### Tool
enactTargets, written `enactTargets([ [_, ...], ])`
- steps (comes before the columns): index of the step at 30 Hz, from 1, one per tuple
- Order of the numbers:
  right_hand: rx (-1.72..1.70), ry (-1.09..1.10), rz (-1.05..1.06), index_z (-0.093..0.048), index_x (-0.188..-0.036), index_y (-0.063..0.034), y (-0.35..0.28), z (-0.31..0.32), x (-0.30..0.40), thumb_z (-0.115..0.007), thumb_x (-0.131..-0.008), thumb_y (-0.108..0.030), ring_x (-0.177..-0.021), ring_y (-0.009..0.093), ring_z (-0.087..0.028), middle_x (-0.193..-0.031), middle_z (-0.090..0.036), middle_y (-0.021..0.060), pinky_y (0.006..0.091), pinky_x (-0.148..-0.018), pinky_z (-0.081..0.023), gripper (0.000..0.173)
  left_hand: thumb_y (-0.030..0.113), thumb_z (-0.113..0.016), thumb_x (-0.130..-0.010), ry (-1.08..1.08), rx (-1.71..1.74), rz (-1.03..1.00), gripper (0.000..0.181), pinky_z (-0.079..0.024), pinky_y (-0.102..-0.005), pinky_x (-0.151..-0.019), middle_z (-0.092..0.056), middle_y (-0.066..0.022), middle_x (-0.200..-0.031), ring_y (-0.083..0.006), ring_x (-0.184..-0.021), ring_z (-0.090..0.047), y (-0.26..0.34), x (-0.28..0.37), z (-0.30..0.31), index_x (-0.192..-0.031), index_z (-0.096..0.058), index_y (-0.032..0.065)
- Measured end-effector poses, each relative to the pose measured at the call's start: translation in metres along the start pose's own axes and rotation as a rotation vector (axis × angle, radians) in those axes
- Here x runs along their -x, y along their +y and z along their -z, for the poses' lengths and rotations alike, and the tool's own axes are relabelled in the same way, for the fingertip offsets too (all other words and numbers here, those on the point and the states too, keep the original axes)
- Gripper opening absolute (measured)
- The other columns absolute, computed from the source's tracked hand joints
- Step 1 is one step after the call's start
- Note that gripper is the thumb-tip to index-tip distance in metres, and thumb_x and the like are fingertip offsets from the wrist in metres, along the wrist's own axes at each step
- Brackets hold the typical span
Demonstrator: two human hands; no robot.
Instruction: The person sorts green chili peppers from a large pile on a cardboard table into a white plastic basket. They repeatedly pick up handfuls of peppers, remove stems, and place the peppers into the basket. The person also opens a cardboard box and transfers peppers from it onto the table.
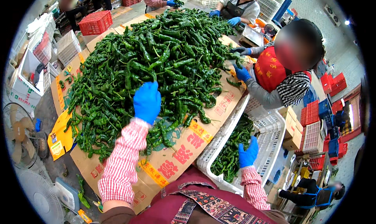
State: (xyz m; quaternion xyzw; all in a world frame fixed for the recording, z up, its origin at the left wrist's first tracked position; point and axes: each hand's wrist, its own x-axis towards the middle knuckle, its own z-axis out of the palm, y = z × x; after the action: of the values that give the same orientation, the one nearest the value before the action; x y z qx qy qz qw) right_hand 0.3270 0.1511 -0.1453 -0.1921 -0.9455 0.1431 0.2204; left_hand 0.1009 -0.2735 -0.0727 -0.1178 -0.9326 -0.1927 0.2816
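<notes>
A large heap of glossy green peppers covers flattened cardboard before me. My left hand, in a blue glove, reaches into the near side of the heap. Its curled fingertips meet one long pepper; whether they grip it is hidden. To the right, my right hand, also blue-gloved, hovers over a white plastic crate. Thumb and fingers are apart, with nothing plainly held. More green peppers lie inside the crate, along its left side.
A co-worker in a red vest works at the heap's right edge, close to the crate. Other gloved workers stand at the far side. A yellow bag lies by the left edge, near a standing fan. Red crates sit beyond.
</notes>
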Motion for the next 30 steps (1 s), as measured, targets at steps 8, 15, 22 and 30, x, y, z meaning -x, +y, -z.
enactTargets([
  [8,-0.419,-0.094,0.791,-0.062,-0.118,-0.0059,-0.246,-0.077,-0.117,-0.069,-0.081,-0.008,-0.117,0.037,-0.057,-0.127,-0.061,0.0161,0.0446,-0.099,-0.048,0.038,0.011,-0.055,-0.082,-0.308,-0.440,-0.056,0.047,-0.030,-0.0509,-0.113,-0.057,-0.0099,-0.132,-0.0322,-0.124,-0.051,-0.100,-0.068,-0.034,-0.128,-0.058,0.0117],
  [15,-0.145,-0.029,0.829,-0.060,-0.126,-0.0090,-0.302,-0.186,-0.137,-0.062,-0.079,-0.010,-0.113,0.034,-0.056,-0.121,-0.061,0.0121,0.0469,-0.098,-0.043,0.047,0.025,-0.082,-0.068,-0.233,-0.292,-0.138,0.038,-0.038,-0.0496,-0.102,-0.058,-0.0135,-0.111,-0.0348,-0.107,-0.054,-0.108,-0.038,0.017,-0.096,-0.065,0.0073],
  [22,-0.201,-0.122,0.770,-0.063,-0.104,-0.0125,-0.287,-0.197,-0.131,-0.067,-0.070,-0.007,-0.094,0.034,-0.056,-0.098,-0.059,0.0103,0.0459,-0.082,-0.046,0.035,0.008,-0.080,-0.064,-0.084,-0.090,-0.246,0.052,-0.048,-0.0458,-0.094,-0.057,-0.0158,-0.129,-0.0369,-0.111,-0.057,-0.063,-0.050,0.010,-0.112,-0.062,0.0044],
  [30,-0.359,-0.242,0.825,-0.061,-0.092,-0.0096,-0.241,-0.170,-0.127,-0.074,-0.069,-0.012,-0.086,0.034,-0.059,-0.093,-0.061,0.0123,0.0445,-0.073,-0.046,0.027,0.016,-0.075,-0.074,-0.436,-0.311,-0.061,0.062,-0.048,-0.0421,-0.093,-0.060,-0.0152,-0.121,-0.0342,-0.109,-0.058,-0.063,-0.105,-0.092,-0.131,-0.054,0.0078],
])
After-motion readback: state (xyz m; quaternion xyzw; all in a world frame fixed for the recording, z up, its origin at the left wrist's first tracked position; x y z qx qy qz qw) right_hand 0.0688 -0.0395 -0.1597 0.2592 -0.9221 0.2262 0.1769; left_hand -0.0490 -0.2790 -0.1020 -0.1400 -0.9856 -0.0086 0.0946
